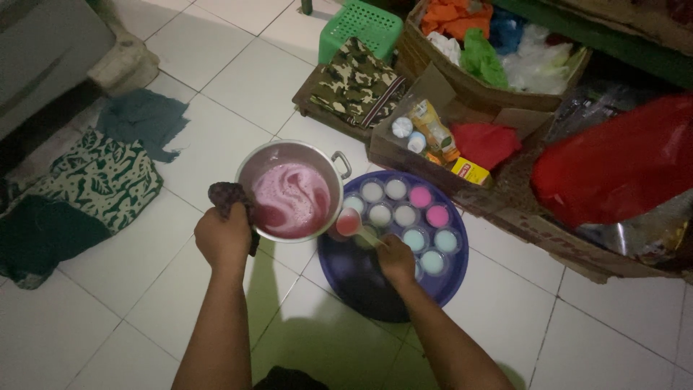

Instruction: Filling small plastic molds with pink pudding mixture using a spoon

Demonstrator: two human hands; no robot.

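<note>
The right hand (396, 258) grasps a small ladle (349, 222) of pink liquid over the round purple tray's (361, 282) left rim, beside small filled cups (405, 215). The left hand (224, 238) clenches a dark cloth (229, 195) on the steel pot's (292, 189) left edge. Open white floor tiles (86, 310) lie near and left.

Pot (292, 191) left of tray (361, 278), touching it; small cups (404, 215) on tray; cardboard boxes (462, 87) behind.
</note>
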